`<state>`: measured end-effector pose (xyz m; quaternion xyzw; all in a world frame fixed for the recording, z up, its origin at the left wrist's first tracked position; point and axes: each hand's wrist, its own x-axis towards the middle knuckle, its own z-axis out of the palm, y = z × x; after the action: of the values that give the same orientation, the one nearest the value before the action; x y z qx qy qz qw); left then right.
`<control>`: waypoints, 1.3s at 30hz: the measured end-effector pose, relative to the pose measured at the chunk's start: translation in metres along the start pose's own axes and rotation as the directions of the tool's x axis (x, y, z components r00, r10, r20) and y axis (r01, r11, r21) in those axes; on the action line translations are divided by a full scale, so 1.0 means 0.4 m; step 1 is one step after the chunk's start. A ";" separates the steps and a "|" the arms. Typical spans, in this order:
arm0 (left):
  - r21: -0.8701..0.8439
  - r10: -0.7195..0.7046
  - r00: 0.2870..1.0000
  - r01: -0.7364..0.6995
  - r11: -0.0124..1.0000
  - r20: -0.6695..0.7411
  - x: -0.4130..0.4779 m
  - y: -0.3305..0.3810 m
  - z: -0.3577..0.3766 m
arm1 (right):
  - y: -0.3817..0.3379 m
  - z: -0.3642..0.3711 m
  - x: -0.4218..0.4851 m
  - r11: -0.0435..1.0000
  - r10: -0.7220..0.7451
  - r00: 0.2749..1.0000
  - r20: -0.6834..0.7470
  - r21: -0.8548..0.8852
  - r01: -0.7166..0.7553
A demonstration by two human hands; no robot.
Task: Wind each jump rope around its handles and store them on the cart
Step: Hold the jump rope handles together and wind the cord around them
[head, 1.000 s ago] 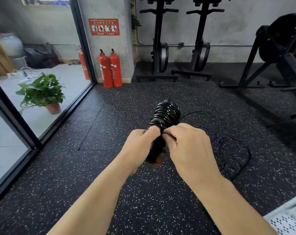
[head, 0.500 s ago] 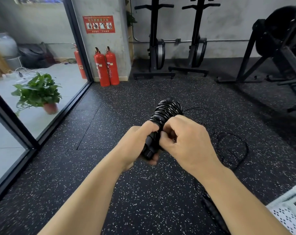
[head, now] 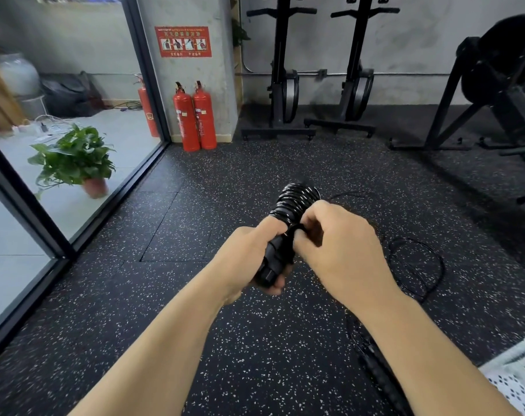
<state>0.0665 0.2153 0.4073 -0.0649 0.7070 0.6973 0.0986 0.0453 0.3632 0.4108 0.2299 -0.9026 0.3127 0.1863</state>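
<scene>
A black jump rope point(head: 294, 202) is coiled in many turns round its black handles, held up in front of me. My left hand point(head: 249, 253) grips the lower part of the handles. My right hand point(head: 336, 247) pinches the rope at the bottom of the coil with curled fingers. A second black jump rope point(head: 417, 265) lies loose in loops on the floor to the right, and one of its handles point(head: 378, 373) shows under my right forearm. A corner of the white perforated cart point(head: 513, 376) shows at the bottom right.
The floor is black speckled rubber. Red fire extinguishers point(head: 195, 118) stand at a pillar ahead. A glass wall with a black frame point(head: 45, 223) runs along the left, a potted plant point(head: 75, 160) behind it. Black exercise machines point(head: 285, 85) line the back wall and right side.
My right hand has shifted a little round the bottom of the coil, and its fingers have curled tighter on the rope. The view has dropped slightly, showing more of the cart.
</scene>
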 end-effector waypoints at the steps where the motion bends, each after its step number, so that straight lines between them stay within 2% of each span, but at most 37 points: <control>1: 0.011 -0.009 1.000 0.009 1.000 -0.001 0.000 -0.003 0.001 | -0.001 -0.002 0.001 0.998 -0.052 0.999 -0.016 -0.041 0.052; 4: 0.002 -0.031 1.000 0.031 1.000 -0.005 0.002 -0.002 0.002 | -0.001 0.006 0.004 0.963 -0.245 0.965 -0.097 -0.136 0.231; 6: -0.006 -0.046 0.999 0.046 0.999 0.007 0.003 -0.001 0.002 | 0.008 0.014 0.006 0.954 -0.274 0.954 -0.120 -0.162 0.253; 11: 0.034 -0.059 0.998 0.058 0.998 0.032 0.008 0.000 0.005 | 0.021 0.017 0.002 0.981 -0.155 0.977 -0.143 0.097 0.170; 16: 0.001 -0.020 0.997 0.020 1.000 0.071 0.006 0.008 0.009 | 0.006 0.024 -0.004 0.976 0.023 0.976 -0.215 0.215 0.024; 19: 0.018 0.000 0.996 -0.002 1.000 0.089 0.009 0.009 0.006 | 0.001 0.028 -0.007 0.981 0.041 0.968 -0.249 0.194 0.008; 23: 0.036 0.012 0.999 -0.014 0.999 0.050 0.015 -0.002 0.001 | 0.012 0.025 -0.001 0.997 0.018 0.982 -0.188 0.077 -0.003; 25: 0.055 0.039 0.999 -0.038 0.998 -0.021 0.024 -0.016 -0.002 | 0.020 0.022 0.010 0.986 0.090 0.985 -0.146 0.155 -0.067; 27: 0.052 0.057 0.994 -0.052 0.997 -0.097 0.029 -0.026 -0.004 | 0.027 0.015 0.024 0.907 0.244 0.968 -0.059 0.368 -0.206; 29: 0.080 0.087 0.985 -0.076 0.994 -0.149 0.032 -0.033 -0.003 | 0.034 0.016 0.031 0.782 0.366 0.926 0.095 0.508 -0.361; 32: 0.293 0.178 0.962 -0.112 0.949 -0.208 0.040 -0.046 0.004 | 0.036 0.029 0.027 0.567 0.460 0.837 0.296 0.627 -0.533; 35: 0.655 0.260 0.947 -0.075 0.752 -0.190 0.053 -0.060 0.022 | 0.039 0.037 0.033 0.427 0.516 0.770 0.376 0.666 -0.611; 37: 0.761 0.283 0.945 -0.062 0.646 -0.164 0.053 -0.066 0.038 | 0.045 0.040 0.035 0.372 0.542 0.738 0.403 0.672 -0.640; 39: 0.789 0.282 0.954 -0.094 0.607 -0.103 0.051 -0.075 0.057 | 0.052 0.044 0.033 0.337 0.570 0.720 0.396 0.686 -0.644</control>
<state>0.0544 0.2385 0.3734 -0.0165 0.9469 0.3191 -0.0349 0.0200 0.3625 0.3942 -0.0528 -0.6930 0.7115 -0.1033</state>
